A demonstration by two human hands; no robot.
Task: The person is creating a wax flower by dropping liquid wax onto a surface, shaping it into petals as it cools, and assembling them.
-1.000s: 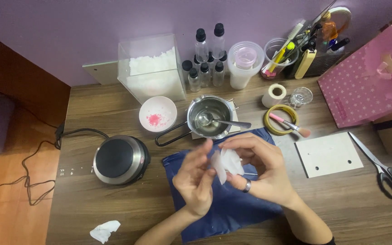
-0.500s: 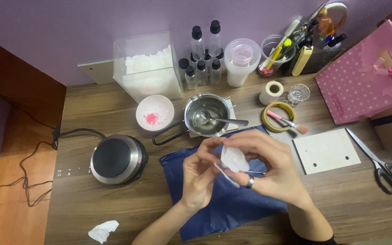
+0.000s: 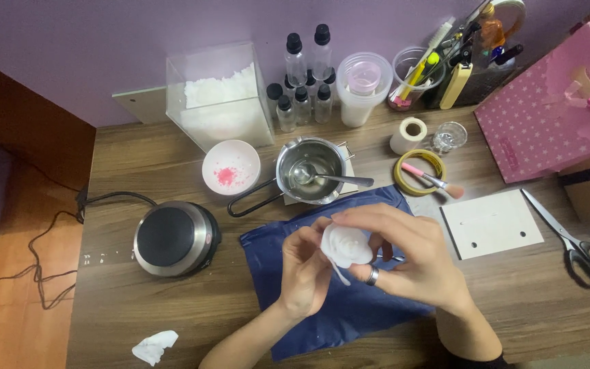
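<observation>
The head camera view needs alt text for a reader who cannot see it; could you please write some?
Both hands, left hand and right hand, hold a white rose-shaped flower above a dark blue cloth on a wooden desk. Behind them stand a metal melting pot with a spoon, a white bowl with pink bits and a small electric hotplate; scissors lie at the right.

Both forearms raised together, left hand (image 3: pixel 305 266) fingers pinched, right hand (image 3: pixel 404 256) curled close, fingertips meeting.
</observation>
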